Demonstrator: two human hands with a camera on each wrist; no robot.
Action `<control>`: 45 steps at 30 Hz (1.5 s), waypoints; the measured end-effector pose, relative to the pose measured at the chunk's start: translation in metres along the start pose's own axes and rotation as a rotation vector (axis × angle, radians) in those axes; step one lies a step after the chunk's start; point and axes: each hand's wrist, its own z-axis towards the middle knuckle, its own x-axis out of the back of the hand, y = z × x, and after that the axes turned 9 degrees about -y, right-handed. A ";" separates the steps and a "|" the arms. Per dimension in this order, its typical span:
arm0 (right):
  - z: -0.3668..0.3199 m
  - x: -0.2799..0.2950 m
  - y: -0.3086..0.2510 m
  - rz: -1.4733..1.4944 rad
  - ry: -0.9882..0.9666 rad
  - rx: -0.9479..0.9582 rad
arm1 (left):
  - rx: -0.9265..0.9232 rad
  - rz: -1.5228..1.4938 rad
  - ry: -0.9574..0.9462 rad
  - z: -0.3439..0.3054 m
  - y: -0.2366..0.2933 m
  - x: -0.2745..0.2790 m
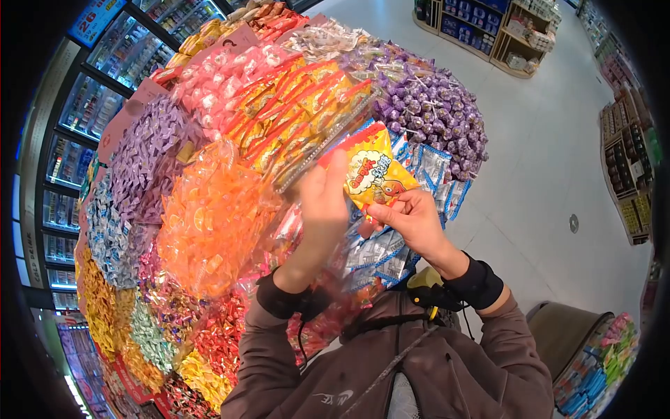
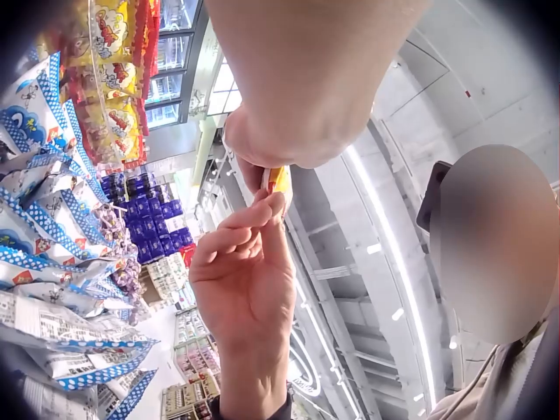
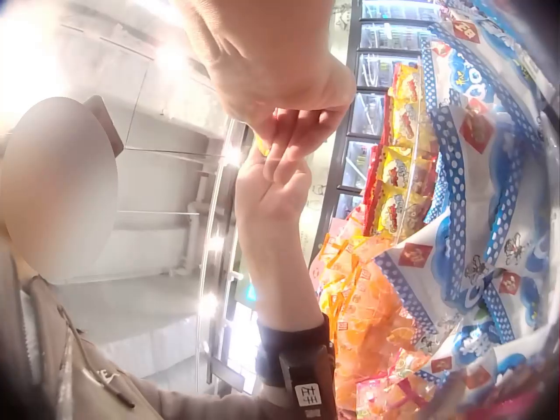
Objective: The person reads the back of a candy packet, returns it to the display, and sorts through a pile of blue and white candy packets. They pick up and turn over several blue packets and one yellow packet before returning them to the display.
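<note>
My right hand [image 1: 417,222] pinches the lower corner of a yellow and red candy packet [image 1: 370,171] between thumb and fingers, its printed front turned up. Blurred in the head view, my left hand [image 1: 324,192] is at the packet's left edge with its fingers stretched upward. The left wrist view has the right hand [image 2: 245,289] beside the packet's thin yellow edge [image 2: 280,179]. In the right wrist view, the two hands meet around the packet, most of which they hide. Below the hands lie blue and white packets [image 1: 380,255] with dotted borders.
A large round heap of wrapped sweets surrounds the hands. Orange sweets [image 1: 206,216] are at left, and rows of yellow packets [image 1: 300,105] stand behind a clear divider [image 1: 328,143]. Purple lollipops [image 1: 436,112] are at the far right. Glass-door coolers [image 1: 105,84] line the left side.
</note>
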 end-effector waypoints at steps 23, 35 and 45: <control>0.019 0.039 0.009 -0.097 0.138 0.023 | 0.266 0.012 -0.177 0.020 -0.016 0.012; 0.020 0.031 0.011 -0.072 0.165 0.135 | 0.340 -0.126 -0.210 0.020 -0.021 0.016; 0.016 0.028 0.001 -0.057 0.137 0.143 | 0.343 -0.056 -0.217 0.016 -0.015 0.011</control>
